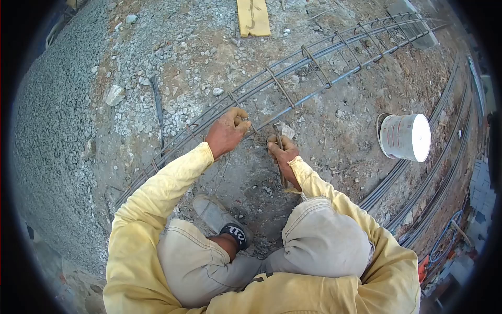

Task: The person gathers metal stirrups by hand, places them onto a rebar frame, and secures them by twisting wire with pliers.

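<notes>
A long rebar cage (pixel 282 86) lies on the ground, its long bars running from lower left to upper right with square stirrups around them. My left hand (pixel 228 132) is over the near bars, thumb and fingers closed together at a stirrup. Whatever is between those fingers is too small to make out. Just right of it, on the near side of the cage, my right hand (pixel 284 153) is wrapped round rusty metal pincers (pixel 283 178). Their head points up toward the lowest bar, and their handles run down along my wrist.
A white bucket (pixel 405 137) lies on its side at right. Loose rebar (pixel 413 201) runs behind it. Grey gravel (pixel 57 136) covers the left. A yellow board (pixel 253 18) lies at the top, and a pale stone (pixel 115 94) sits upper left. My shoe (pixel 217 212) is below the cage.
</notes>
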`<state>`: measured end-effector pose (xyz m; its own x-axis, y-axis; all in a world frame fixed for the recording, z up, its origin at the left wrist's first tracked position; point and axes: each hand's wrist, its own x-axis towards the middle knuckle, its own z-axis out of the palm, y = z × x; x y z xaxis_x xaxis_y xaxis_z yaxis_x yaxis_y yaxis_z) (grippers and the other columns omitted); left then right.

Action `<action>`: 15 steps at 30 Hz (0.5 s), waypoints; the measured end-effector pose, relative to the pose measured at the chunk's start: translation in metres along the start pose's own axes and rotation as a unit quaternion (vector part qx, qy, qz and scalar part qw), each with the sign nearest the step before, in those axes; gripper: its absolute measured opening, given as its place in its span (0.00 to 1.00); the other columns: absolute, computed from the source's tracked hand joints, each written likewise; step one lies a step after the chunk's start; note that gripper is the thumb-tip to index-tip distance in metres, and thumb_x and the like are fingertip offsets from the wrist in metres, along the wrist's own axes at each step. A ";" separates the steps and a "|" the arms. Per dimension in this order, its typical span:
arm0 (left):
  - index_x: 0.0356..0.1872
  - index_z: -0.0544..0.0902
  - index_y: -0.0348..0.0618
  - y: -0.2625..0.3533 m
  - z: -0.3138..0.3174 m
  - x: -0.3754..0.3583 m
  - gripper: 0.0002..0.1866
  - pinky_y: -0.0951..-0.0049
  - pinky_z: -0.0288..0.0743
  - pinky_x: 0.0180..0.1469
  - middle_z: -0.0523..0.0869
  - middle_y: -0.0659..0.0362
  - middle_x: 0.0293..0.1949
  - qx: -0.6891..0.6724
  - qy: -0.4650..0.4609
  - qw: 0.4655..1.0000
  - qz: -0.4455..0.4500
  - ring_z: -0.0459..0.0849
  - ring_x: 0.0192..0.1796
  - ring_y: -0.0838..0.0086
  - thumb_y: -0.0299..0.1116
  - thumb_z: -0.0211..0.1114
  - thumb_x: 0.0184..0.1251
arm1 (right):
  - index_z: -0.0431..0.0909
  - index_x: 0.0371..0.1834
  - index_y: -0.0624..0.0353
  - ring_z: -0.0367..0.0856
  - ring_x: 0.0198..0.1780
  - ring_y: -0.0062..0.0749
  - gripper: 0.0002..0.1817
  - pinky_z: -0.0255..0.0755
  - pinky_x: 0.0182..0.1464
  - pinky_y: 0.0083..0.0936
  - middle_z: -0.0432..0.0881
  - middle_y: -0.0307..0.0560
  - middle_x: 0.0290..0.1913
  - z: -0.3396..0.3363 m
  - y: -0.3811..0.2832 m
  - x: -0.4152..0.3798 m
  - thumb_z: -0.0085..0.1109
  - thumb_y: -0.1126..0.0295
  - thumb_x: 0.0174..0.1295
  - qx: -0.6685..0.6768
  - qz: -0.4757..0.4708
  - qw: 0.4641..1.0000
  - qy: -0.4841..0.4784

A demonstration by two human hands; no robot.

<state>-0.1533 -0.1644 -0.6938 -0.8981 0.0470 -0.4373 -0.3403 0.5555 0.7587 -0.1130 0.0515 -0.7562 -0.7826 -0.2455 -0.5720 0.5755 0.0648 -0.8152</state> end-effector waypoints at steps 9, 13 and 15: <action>0.51 0.82 0.40 -0.020 0.019 0.032 0.18 0.67 0.75 0.40 0.86 0.52 0.34 -0.058 0.018 0.998 0.008 0.84 0.34 0.67 0.41 0.62 0.67 | 0.78 0.47 0.59 0.75 0.38 0.24 0.15 0.70 0.43 0.24 0.79 0.38 0.35 0.017 0.012 0.021 0.61 0.61 0.64 -0.030 -0.031 0.998 0.036; 0.47 0.83 0.38 -0.008 0.015 0.026 0.15 0.69 0.75 0.39 0.86 0.53 0.33 -0.101 0.023 0.995 -0.011 0.82 0.34 0.69 0.38 0.62 0.69 | 0.79 0.46 0.60 0.74 0.38 0.25 0.16 0.70 0.43 0.26 0.79 0.41 0.36 0.027 0.000 0.017 0.63 0.60 0.64 -0.047 -0.043 0.997 0.044; 0.45 0.83 0.37 -0.002 0.010 0.020 0.13 0.70 0.74 0.39 0.85 0.53 0.33 -0.131 0.030 0.991 -0.005 0.82 0.34 0.70 0.37 0.61 0.70 | 0.79 0.46 0.61 0.74 0.38 0.25 0.16 0.70 0.42 0.26 0.79 0.41 0.35 0.033 -0.008 0.019 0.63 0.59 0.64 -0.059 -0.033 0.997 0.043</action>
<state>-0.1673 -0.1560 -0.7088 -0.9064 -0.0121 -0.4222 -0.4033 0.3213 0.8568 -0.1244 0.0143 -0.7575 -0.8382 -0.1698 -0.5183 0.4940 0.1663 -0.8534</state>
